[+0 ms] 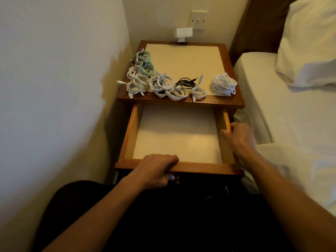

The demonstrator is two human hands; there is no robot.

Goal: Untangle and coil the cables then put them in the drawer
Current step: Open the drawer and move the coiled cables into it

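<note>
"Head view: where are the cables (158,82)?"

"All on the wooden surface (183,59), along its near edge. A tangled heap sits at the left: white loops in front, 2 pale green bundles (146,65) behind them, against the wall (54,88). A black cable (186,82) lies just right of the heap, touching the white loops. 1 white coil (224,84) sits apart, near the right corner."

"And the drawer (130,133)?"

"Pulled well out below the surface, its pale bottom showing."

"What about the hands?"

"The left hand (158,166) grips the drawer's front board, fingers curled over the top edge and the thumb underneath, close to a small knob. The right hand (238,135) holds the drawer's right side wall, thumb on the inner face, fingers wrapped round the outside."

"Anything else in view?"

"A bed (281,110) with white sheets just right of the drawer, a pillow (309,51) at its head, a light switch (199,20) on the back wall and a white plug-in unit (183,34) under it."
</note>
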